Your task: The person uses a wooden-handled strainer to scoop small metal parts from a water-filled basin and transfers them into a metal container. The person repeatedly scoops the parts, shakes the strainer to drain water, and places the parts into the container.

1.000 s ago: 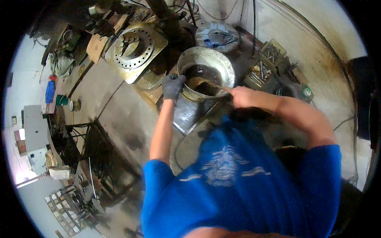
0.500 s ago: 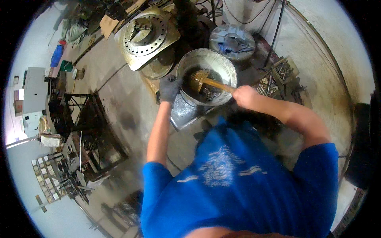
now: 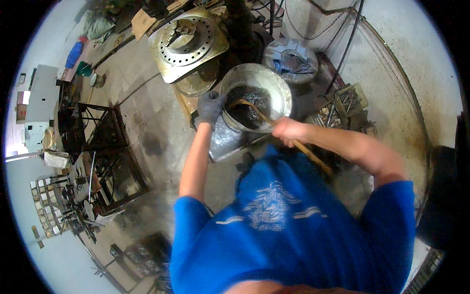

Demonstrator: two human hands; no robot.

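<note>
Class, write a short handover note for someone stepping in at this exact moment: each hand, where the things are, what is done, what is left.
Left hand, gloved, grips the rim of the metal bucket.
Right hand, bare, grips the wooden stick, whose far end sits in the dark mass inside the bucket.
The bucket stands on a low metal box on the floor.
Done: stick is in the dark mass.
Left: how well it is mixed cannot be told.
</note>
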